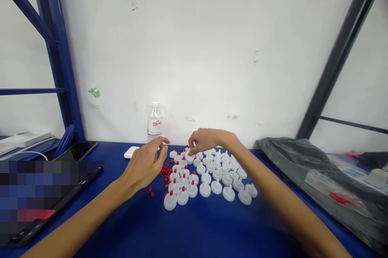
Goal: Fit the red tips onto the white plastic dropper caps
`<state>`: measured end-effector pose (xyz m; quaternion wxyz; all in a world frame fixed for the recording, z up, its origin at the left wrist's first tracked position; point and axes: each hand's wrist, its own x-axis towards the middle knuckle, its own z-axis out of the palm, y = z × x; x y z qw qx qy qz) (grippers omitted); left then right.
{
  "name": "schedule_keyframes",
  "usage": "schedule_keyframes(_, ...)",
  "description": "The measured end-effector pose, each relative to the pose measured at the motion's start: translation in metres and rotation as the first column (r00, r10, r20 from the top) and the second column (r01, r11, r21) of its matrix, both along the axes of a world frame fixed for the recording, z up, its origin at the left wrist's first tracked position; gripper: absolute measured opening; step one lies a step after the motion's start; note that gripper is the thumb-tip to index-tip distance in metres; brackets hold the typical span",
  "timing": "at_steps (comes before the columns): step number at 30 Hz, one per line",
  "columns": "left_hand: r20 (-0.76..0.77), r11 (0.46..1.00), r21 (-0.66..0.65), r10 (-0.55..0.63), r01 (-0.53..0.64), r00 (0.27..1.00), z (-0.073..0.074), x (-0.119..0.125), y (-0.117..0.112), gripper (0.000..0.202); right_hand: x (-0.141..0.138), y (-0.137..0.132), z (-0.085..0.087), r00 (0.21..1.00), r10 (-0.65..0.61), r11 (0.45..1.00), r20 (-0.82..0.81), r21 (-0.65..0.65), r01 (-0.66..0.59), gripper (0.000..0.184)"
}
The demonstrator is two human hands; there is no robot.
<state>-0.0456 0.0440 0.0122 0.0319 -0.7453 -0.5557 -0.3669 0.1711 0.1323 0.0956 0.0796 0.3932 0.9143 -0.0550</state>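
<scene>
Several white plastic nozzle caps (205,189) with upright spouts stand in rows on the blue table. Those on the left wear small red tips (183,189); the spouts on the right are bare. My right hand (204,140) reaches over the far rows, its fingers curled down and closed on a white nozzle cap (190,158) near the back. Loose red tips (166,171) lie in a small heap left of the rows. Just above and left of that heap is my left hand (147,163), thumb and index finger apart, with nothing visible between them.
A clear water bottle (154,122) stands against the wall, near a white case (131,152). At left lie a phone (75,151) and a dark tablet-like device (72,193). A grey plastic bag (291,165) at right carries a clear packet of red pieces (341,198). Blue posts (60,47) flank the table.
</scene>
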Motion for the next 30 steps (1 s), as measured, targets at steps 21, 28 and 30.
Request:
schedule_keyframes(21, -0.027, 0.998, 0.009, -0.054, 0.054, 0.998, -0.002, -0.002, 0.001, 0.031, -0.018, 0.001, -0.021, 0.968, -0.158, 0.986, 0.196, -0.027, 0.166, 0.037)
schedule_keyframes(28, -0.029, 0.998, -0.002, -0.060, 0.060, 0.998, -0.001, -0.001, -0.001, 0.030, -0.012, -0.018, -0.002, 0.978, -0.111, 0.974, 0.176, -0.177, 0.142, 0.038)
schedule_keyframes(30, -0.035, 0.998, 0.000, -0.065, 0.065, 0.997, -0.001, -0.001, -0.001, 0.030, -0.017, -0.023, -0.005, 0.969, -0.095, 0.943, 0.230, -0.290, 0.161, 0.034)
